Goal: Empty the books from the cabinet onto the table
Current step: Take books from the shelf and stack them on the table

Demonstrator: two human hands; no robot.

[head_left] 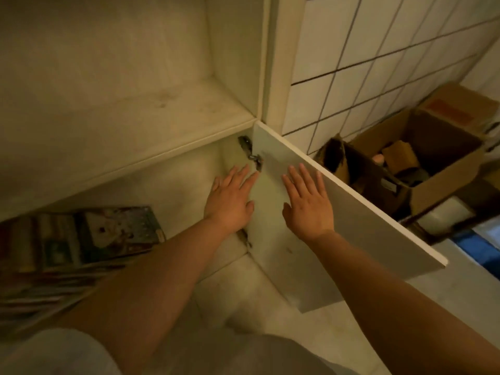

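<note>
A stack of books (81,239) is seen lying flat in the lower compartment of the cabinet (151,125), at about 8 o'clock of the view, and it is not yet taken out. The cabinet door (338,228) is swung open toward 4 o'clock. The left hand (230,201) is held flat with straight fingers near the hinge (254,158), and nothing is gripped by it. The right hand (308,204) is spread open against the inner face of the door, probably so that the door is kept wide for access. A cardboard box (438,185) is seen at 3 o'clock by the tiled wall (378,50). No worktop is visible.
</note>
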